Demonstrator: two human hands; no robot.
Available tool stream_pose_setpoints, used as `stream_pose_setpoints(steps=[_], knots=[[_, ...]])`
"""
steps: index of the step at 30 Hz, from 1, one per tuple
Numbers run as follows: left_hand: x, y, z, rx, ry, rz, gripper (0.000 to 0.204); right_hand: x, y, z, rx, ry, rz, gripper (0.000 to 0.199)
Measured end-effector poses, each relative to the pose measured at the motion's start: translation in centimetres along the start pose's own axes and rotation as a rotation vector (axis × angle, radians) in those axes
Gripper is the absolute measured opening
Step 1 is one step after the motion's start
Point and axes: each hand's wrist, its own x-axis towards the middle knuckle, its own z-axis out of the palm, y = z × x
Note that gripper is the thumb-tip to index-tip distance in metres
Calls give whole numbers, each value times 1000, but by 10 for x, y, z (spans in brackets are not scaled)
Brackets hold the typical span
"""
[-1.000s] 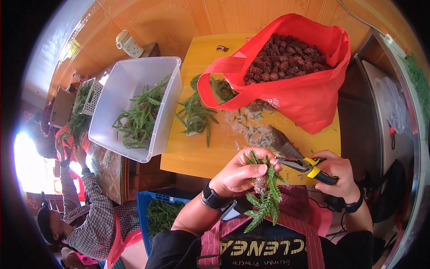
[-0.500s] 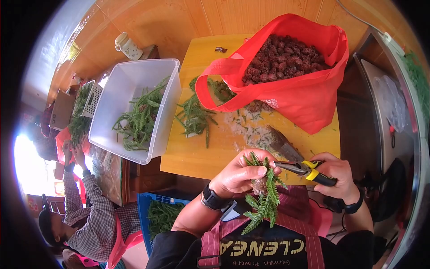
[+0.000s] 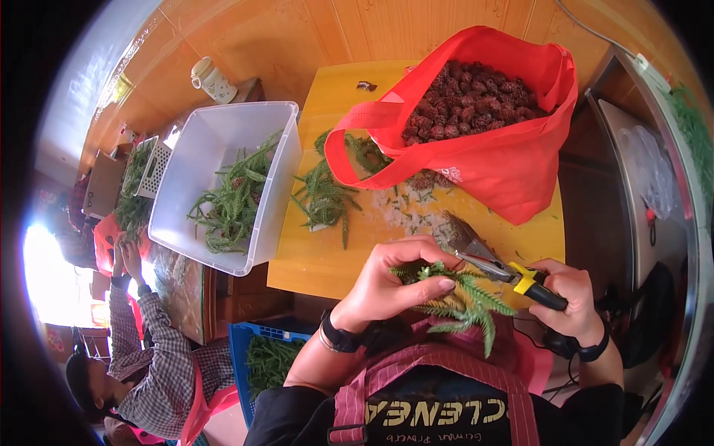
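My left hand (image 3: 390,286) pinches a green artificial pine sprig (image 3: 476,305) between thumb and fingers, its needles fanning out to the right. In my right hand (image 3: 571,301) is a pair of pliers (image 3: 529,285) with yellow and black handles. The plier jaws reach to the left fingertips at the sprig's upper edge; what they grip, if anything, is hidden. Just beyond the jaws lies a dark, brush-like thing (image 3: 465,236) on the yellow table (image 3: 312,260). Loose sprigs (image 3: 327,195) and pale crumbs lie farther left on the tabletop.
A red bag (image 3: 498,178) full of pine cones (image 3: 476,104) stands at the table's far right. Left of the table is a clear plastic bin (image 3: 279,186) holding sprigs. Below it sits a blue crate (image 3: 239,349) of greenery. Another person (image 3: 160,372) works at far left.
The sprig has turned from hanging downward to pointing right, and the cone-like piece on it no longer shows. The pliers and my right hand have shifted slightly right and down.
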Motion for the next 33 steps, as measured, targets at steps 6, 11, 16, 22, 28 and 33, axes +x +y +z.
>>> stream_pose_setpoints(steps=[6,11,16,22,28,33], knots=[[3,7,4,746,99,471,26,4,-19,-4,-128,55,40,30],[4,4,11,1114,251,730,29,6,-34,-1,-208,82,110,31],[-1,5,12,677,243,387,24,12,-36,-3,-189,-6,83,27],[-2,0,4,438,154,283,21,9,-32,-10,-154,-47,30,36],[-4,-1,1,313,90,241,23,9,-34,-16,-71,-69,136,40],[-4,-4,-4,159,-21,245,21,10,-33,-13,-30,-40,94,39]])
